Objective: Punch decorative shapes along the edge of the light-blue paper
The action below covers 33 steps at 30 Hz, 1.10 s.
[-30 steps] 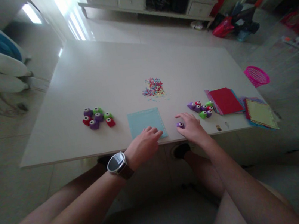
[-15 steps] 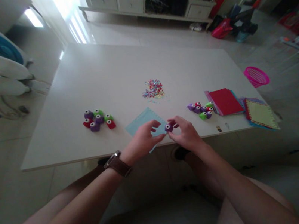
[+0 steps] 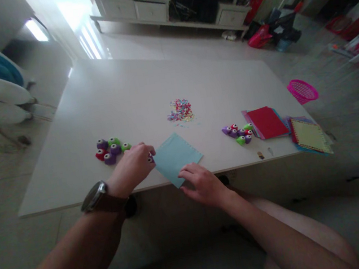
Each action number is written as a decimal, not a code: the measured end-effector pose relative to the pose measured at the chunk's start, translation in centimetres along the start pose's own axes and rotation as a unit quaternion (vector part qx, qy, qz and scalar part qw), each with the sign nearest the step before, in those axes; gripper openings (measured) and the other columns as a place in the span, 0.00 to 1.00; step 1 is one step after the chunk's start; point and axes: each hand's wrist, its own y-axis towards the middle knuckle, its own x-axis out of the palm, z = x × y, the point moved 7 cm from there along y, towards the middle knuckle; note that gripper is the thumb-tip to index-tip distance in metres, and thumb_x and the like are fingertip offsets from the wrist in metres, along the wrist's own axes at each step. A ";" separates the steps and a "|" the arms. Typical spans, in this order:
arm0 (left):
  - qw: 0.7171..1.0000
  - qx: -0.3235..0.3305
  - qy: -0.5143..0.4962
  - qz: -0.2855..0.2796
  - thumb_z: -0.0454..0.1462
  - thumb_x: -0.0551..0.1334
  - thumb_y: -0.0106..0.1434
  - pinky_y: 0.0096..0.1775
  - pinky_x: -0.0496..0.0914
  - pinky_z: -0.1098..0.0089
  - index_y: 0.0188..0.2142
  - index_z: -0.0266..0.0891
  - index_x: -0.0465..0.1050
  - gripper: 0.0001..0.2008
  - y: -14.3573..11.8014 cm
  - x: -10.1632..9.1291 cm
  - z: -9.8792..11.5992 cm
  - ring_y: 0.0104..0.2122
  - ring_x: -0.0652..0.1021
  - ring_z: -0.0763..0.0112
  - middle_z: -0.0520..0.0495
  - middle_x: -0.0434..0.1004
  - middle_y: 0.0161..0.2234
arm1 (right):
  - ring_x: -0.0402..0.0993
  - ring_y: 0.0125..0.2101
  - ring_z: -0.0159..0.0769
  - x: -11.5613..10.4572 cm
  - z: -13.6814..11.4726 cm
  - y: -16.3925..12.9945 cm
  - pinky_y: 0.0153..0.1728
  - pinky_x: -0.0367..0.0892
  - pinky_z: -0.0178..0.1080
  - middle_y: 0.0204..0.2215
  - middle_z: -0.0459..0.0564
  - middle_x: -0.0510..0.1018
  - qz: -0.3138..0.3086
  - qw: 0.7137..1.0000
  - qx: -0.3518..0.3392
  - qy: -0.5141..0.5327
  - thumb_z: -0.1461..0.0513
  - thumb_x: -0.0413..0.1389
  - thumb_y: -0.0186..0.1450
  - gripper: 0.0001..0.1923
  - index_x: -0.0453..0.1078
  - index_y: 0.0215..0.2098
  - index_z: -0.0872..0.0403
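Observation:
A light-blue sheet of paper (image 3: pixel 174 152) lies turned like a diamond, its near corner reaching past the table's front edge. Small perforations run along its upper right side. My right hand (image 3: pixel 203 184) is at that near corner, thumb and fingers apart, fingertips at the sheet. Left of the paper, my left hand (image 3: pixel 135 166) is closed on a purple craft punch (image 3: pixel 150 159), mostly covered by the fingers. Beyond that hand sits a group of purple, green and red craft punches (image 3: pixel 110 149), partly hidden. Another cluster of craft punches (image 3: pixel 240 134) stands to the right.
A pile of colourful paper confetti (image 3: pixel 180 110) lies behind the blue sheet on the white table (image 3: pixel 118 94). Stacked red paper (image 3: pixel 269 121) and yellow-topped paper (image 3: pixel 308 136) are at the right end. Two small items (image 3: pixel 260 155) lie near the front edge. A pink basket (image 3: pixel 302 90) is beyond the table.
The purple craft punch has passed from my right hand to my left, which has moved left towards the group there. My right hand has shifted left to the paper's near corner.

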 end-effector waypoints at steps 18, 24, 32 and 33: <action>0.988 -0.067 0.133 -0.048 0.27 0.55 0.66 0.46 0.73 0.59 0.40 0.38 0.81 0.15 -0.3 -0.9 -2.4 0.51 0.77 0.50 0.40 0.82 0.46 | 0.70 0.54 0.45 0.9 0.2 -0.1 0.57 0.65 0.47 0.50 0.55 0.79 -0.054 0.998 0.019 -0.019 0.64 0.61 0.70 0.09 0.75 0.48 0.55; 0.986 -0.072 0.145 -0.045 0.28 0.53 0.68 0.42 0.73 0.57 0.42 0.38 0.81 0.17 -0.1 -1.3 -2.8 0.51 0.76 0.46 0.37 0.81 0.48 | 0.70 0.54 0.45 1.1 0.2 -0.2 0.56 0.66 0.46 0.50 0.55 0.79 -0.057 0.998 0.018 -0.022 0.64 0.61 0.70 0.08 0.75 0.48 0.56; 0.987 -0.026 0.157 -0.007 0.28 0.56 0.66 0.49 0.74 0.56 0.47 0.39 0.81 0.17 0.3 -0.6 -0.4 0.52 0.77 0.50 0.39 0.80 0.47 | 0.70 0.55 0.45 1.4 0.3 -0.1 0.57 0.66 0.46 0.51 0.55 0.79 -0.062 0.997 0.017 -0.035 0.64 0.61 0.70 0.07 0.76 0.47 0.56; 0.990 -0.012 0.142 -0.008 0.29 0.58 0.66 0.50 0.74 0.57 0.49 0.39 0.81 0.17 0.3 -0.2 0.2 0.52 0.77 0.51 0.40 0.80 0.48 | 0.70 0.55 0.45 1.4 0.3 -0.1 0.56 0.66 0.46 0.51 0.55 0.79 -0.062 0.997 0.017 -0.038 0.65 0.61 0.70 0.07 0.76 0.47 0.56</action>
